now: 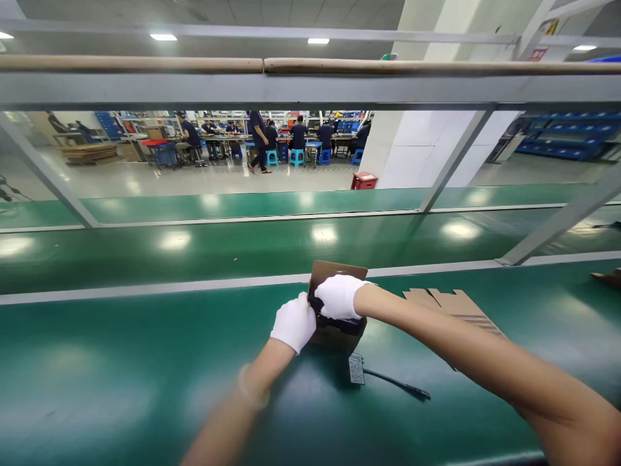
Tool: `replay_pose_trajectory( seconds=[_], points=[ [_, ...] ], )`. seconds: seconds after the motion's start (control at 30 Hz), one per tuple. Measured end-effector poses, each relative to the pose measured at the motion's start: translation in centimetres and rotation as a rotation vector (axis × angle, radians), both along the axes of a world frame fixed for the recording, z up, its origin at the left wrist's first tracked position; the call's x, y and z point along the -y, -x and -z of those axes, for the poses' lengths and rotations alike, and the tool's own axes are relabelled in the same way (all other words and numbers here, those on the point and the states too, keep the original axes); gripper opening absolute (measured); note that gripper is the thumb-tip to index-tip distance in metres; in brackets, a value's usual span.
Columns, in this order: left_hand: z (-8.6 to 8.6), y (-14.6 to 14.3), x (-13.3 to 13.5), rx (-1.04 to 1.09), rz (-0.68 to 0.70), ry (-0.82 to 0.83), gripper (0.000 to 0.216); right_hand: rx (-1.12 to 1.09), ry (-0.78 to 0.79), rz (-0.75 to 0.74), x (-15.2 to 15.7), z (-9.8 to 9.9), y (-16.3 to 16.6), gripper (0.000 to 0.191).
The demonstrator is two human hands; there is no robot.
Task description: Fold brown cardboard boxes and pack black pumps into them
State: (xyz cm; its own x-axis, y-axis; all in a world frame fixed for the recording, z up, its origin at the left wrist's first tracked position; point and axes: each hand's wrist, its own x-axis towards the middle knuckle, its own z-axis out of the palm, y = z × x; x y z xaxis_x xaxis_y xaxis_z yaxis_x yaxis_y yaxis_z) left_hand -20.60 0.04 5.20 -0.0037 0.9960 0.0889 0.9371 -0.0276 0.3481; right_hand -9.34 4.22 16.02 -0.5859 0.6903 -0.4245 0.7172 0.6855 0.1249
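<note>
A small brown cardboard box (334, 338) stands with its lid flap raised on the green bench, a dark thing partly showing inside it. My left hand (294, 322), in a white glove, grips the box's left side. Over the opening is my gloved right hand (341, 297), its fingers curled down at the dark thing; the fingertips are hidden, so what they hold cannot be made out. Just in front of the box lies a black power adapter (356, 369) with a short cable (398, 383) stretching to the right.
Flat cardboard pieces (456, 307) lie to the right, partly under my right forearm. Beyond the bench's pale edge runs a green conveyor belt (242, 249), with slanted metal posts (456, 158) and a crossbar above. Several people sit at benches far behind; one walks.
</note>
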Motion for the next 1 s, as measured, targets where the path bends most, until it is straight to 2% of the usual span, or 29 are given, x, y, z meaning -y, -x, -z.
replay_pose_trajectory(
  seconds=[0.2,0.33,0.43,0.53,0.6,0.63,0.73,0.8,0.83,0.9,1.0],
  points=[
    [0.6,-0.2,0.1,0.037,0.015,0.025,0.040,0.012,0.151,-0.009,-1.2,4.4,1.6,0.033],
    [0.7,-0.2,0.0,0.039,0.036,0.028,0.045,-0.049,0.180,0.028,-1.6,6.7,1.3,0.024],
    [0.7,0.1,0.3,0.035,0.049,0.028,0.044,-0.109,0.135,0.027,-0.6,5.9,0.3,0.024],
    [0.7,1.0,0.8,0.033,0.040,0.016,0.046,-0.200,-0.043,0.005,2.6,3.7,-2.0,0.029],
    [0.6,1.7,1.2,0.039,0.048,-0.075,0.048,-0.235,-0.109,-0.040,5.2,3.0,-4.1,0.028],
    [0.5,2.0,1.4,0.045,0.062,-0.154,0.049,-0.211,-0.084,-0.061,6.4,3.2,-5.1,0.027],
    [-0.2,2.2,1.9,0.069,0.149,-0.417,0.045,-0.080,-0.009,-0.070,8.4,6.0,-7.3,0.016],
    [-0.7,1.7,2.1,0.076,0.247,-0.515,0.038,-0.052,0.017,-0.051,8.5,8.6,-8.0,0.030],
    [-0.9,1.4,2.1,0.070,0.298,-0.536,0.036,-0.067,0.044,-0.047,8.4,9.8,-8.1,0.037],
    [-1.1,0.7,2.2,0.042,0.388,-0.540,0.035,-0.117,0.110,-0.033,8.2,11.5,-8.2,0.040],
    [-1.0,0.2,2.1,-0.039,0.490,-0.474,0.042,-0.186,0.247,0.041,8.7,12.1,-9.0,0.036]
  ],
)
